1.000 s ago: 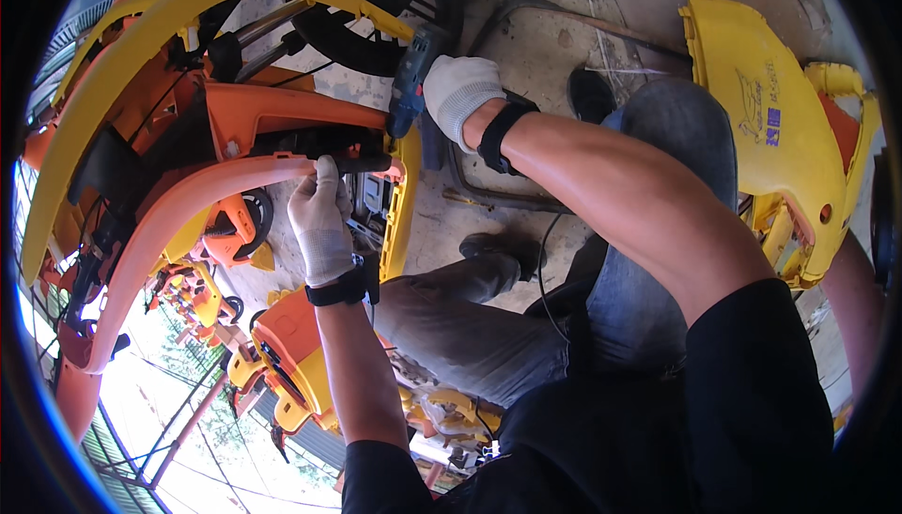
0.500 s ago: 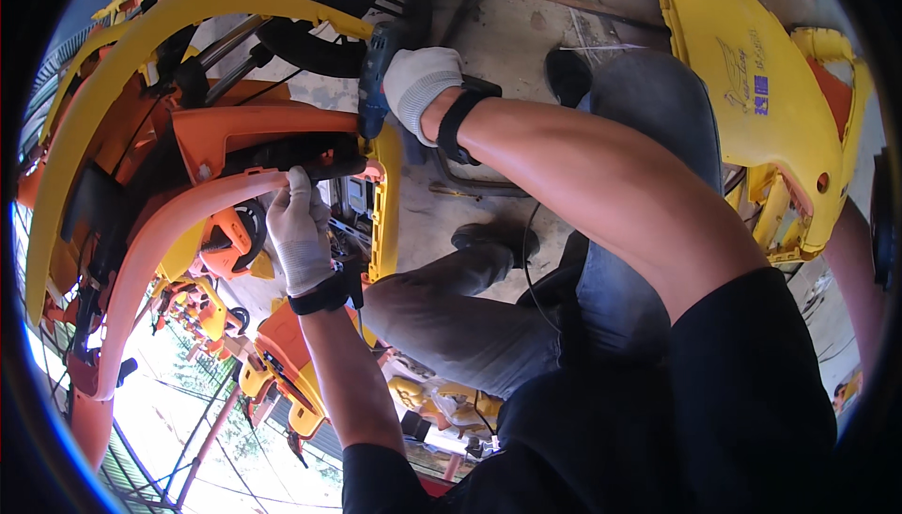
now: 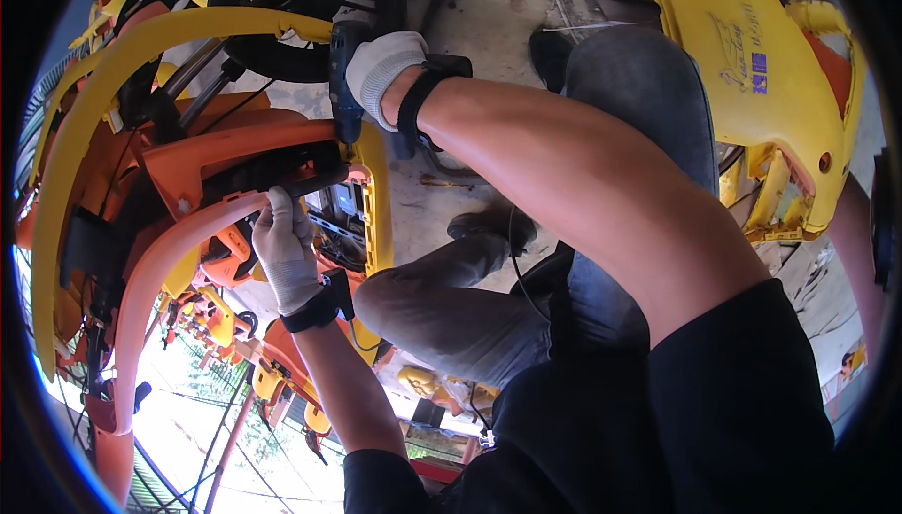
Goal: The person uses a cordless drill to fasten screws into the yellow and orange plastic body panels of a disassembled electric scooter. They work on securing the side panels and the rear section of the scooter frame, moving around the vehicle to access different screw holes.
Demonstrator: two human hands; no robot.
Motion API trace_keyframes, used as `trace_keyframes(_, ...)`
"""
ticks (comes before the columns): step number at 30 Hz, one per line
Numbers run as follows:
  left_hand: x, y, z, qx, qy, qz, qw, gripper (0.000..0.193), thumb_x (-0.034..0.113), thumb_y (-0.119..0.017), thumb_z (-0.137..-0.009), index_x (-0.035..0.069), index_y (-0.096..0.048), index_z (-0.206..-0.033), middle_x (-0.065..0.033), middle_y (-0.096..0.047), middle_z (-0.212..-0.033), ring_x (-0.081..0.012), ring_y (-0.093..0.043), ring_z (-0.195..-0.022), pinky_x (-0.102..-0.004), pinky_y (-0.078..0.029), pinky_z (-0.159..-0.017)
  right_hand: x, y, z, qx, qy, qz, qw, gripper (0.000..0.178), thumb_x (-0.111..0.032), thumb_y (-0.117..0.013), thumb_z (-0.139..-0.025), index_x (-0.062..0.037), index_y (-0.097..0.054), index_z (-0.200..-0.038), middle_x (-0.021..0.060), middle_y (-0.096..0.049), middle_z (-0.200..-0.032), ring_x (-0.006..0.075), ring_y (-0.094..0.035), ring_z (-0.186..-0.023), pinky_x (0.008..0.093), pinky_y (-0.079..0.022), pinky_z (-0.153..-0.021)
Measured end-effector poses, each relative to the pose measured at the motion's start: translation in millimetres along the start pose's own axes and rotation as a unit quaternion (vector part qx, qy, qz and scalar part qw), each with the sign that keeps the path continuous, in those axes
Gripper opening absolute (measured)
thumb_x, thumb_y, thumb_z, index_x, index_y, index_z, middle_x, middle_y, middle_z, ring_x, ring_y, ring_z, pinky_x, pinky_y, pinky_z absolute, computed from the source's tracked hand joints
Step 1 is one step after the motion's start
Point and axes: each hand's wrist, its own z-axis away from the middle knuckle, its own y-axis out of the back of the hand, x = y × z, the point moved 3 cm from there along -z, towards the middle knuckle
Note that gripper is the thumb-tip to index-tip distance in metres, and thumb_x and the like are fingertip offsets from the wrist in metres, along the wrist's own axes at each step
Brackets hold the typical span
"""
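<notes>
Concrete floor runs beside the yellow panel. Right hand grips drill by that panel's corner; left hand pinches orange panel's edge

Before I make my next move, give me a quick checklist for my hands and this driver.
1. Both hands gloved: ok, left hand and right hand.
2. Driver held: ok, the right hand is closed around it.
3. Driver tip seated: cannot tell, too small to make out.
4. Left hand clear of the driver tip: ok, they are apart.
5. Left hand's grip on the orange curved panel: cannot tell; it is at the edge, but the pinch is unclear.
</notes>
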Motion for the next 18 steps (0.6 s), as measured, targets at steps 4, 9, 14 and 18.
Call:
trace_keyframes(4,-1.0,0.8,-0.6,0.001,-0.002,0.001,1.000,0.036,0.034,-0.065,-0.097,0.006,-0.057,-0.076,0.0028,-0.047,-0.064,-0.0056,-0.038,-0.052,-0.0221,-0.029,-0.048,-4.5,-2.7,2.0,0.022,-0.008,0.021,0.999,0.023,-0.013,-0.067,-0.084,-0.0074,-0.075,-0.105,0.0095,-0.073,-0.100,0.0270,-0.072,-0.092,0.0468,-0.055,-0.063)
trace_keyframes(9,-2.9,0.3,-2.8,0.006,-0.007,0.016,1.000,0.037,0.033,-0.065,-0.098,0.006,-0.055,-0.074,0.0029,-0.046,-0.062,-0.0055,-0.038,-0.050,-0.0216,-0.029,-0.046,-3.9,-17.0,7.7,0.107,-0.039,0.004,0.994,0.016,-0.013,-0.063,-0.084,-0.0058,-0.075,-0.094,0.0114,-0.073,-0.090,0.0278,-0.073,-0.086,0.0431,-0.054,-0.063)
trace_keyframes(14,-1.4,-1.7,0.5,0.010,-0.010,0.022,1.000,0.035,0.030,-0.063,-0.099,0.007,-0.054,-0.074,0.0036,-0.044,-0.061,-0.0049,-0.036,-0.050,-0.0208,-0.027,-0.045,-5.7,-28.8,11.5,0.094,-0.051,0.012,0.994,0.017,-0.014,-0.062,-0.085,-0.0051,-0.073,-0.093,0.0114,-0.073,-0.087,0.0298,-0.072,-0.083,0.0421,-0.055,-0.065)
trace_keyframes(18,-3.3,-1.2,-2.3,0.002,-0.011,0.035,0.999,0.034,0.029,-0.063,-0.099,0.007,-0.054,-0.074,0.0044,-0.042,-0.060,-0.0043,-0.034,-0.049,-0.0209,-0.025,-0.044,-1.0,-33.6,16.6,0.106,-0.074,-0.020,0.991,0.016,-0.014,-0.060,-0.086,-0.0052,-0.072,-0.092,0.0127,-0.073,-0.087,0.0299,-0.072,-0.083,0.0413,-0.055,-0.066)
